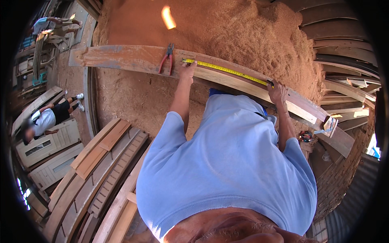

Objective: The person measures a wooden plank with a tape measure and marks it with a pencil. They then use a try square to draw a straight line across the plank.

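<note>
A yellow tape measure [235, 73] is stretched along a long wooden plank [117, 56] in front of me. My left hand [187, 73] pinches the blade near its left end. At the other end my right hand [277, 93] is closed around the dark case, which my fingers mostly hide. Pliers with red handles [167, 58] lie on the plank, left of my left hand. Along the plank's near side runs a paler, narrower board [239, 87]. A small wood-and-metal tool [329, 126] sits near the plank's right end; its kind is unclear.
Sawdust [255, 40] is heaped beyond the plank. Boards [344, 60] are stacked at right, more timber [109, 162] at lower left. At left is a person in a white shirt [48, 118] beside door panels [52, 141]; another person [42, 26] is at upper left.
</note>
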The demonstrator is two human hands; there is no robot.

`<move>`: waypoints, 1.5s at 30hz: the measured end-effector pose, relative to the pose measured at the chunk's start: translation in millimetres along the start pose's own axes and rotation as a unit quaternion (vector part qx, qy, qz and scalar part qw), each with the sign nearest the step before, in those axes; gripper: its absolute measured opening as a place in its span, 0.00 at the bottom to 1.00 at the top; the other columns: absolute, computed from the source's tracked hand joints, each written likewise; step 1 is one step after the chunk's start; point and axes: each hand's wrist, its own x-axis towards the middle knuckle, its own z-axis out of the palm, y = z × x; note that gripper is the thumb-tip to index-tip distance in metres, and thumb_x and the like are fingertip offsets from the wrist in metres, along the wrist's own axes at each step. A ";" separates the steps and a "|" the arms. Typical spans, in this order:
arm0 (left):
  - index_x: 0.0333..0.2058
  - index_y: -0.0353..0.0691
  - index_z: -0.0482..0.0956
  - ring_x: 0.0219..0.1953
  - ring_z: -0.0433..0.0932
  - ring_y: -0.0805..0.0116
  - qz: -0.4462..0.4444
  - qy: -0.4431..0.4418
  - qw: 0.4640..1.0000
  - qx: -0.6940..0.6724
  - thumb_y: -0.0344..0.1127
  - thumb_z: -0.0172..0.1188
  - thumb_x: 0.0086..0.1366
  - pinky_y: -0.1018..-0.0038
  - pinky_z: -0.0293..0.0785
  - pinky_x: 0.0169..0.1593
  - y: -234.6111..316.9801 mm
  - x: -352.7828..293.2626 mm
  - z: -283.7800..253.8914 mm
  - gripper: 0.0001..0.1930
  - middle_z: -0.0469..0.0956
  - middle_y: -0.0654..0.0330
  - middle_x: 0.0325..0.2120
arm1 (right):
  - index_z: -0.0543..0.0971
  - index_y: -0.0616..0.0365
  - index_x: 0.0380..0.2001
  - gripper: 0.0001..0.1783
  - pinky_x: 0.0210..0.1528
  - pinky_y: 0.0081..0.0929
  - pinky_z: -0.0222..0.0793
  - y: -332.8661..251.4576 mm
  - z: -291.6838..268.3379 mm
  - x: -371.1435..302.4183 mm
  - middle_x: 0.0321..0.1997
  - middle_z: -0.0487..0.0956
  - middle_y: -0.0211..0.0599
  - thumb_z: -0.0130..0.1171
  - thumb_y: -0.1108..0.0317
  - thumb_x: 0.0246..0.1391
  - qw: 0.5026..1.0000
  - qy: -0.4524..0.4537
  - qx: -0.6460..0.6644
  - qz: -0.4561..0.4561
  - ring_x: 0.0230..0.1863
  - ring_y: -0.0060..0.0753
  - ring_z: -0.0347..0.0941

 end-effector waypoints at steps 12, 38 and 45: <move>0.32 0.39 0.77 0.31 0.71 0.78 0.037 0.012 0.999 -0.006 0.33 0.71 0.64 0.76 0.69 0.35 -18.3 12.1 -5.7 0.10 0.76 0.67 0.29 | 0.82 0.54 0.46 0.20 0.54 0.55 0.69 9.4 1.5 2.2 0.45 0.82 0.53 0.61 0.52 0.58 1.000 -0.007 0.026 -0.015 0.49 0.61 0.77; 0.30 0.39 0.77 0.29 0.70 0.79 0.042 0.021 0.999 0.006 0.31 0.71 0.62 0.76 0.68 0.34 -17.0 9.5 -1.7 0.09 0.75 0.68 0.27 | 0.82 0.50 0.47 0.21 0.56 0.55 0.67 18.8 -0.9 -8.5 0.49 0.82 0.46 0.62 0.50 0.58 0.999 -0.015 -0.002 0.030 0.54 0.56 0.76; 0.44 0.33 0.79 0.40 0.77 0.69 0.110 0.090 0.988 0.064 0.31 0.71 0.61 0.72 0.74 0.45 -15.4 -1.7 6.5 0.15 0.79 0.59 0.36 | 0.83 0.50 0.48 0.20 0.55 0.55 0.67 27.8 -1.4 -7.4 0.48 0.82 0.45 0.63 0.50 0.57 1.000 -0.024 0.002 0.017 0.53 0.56 0.76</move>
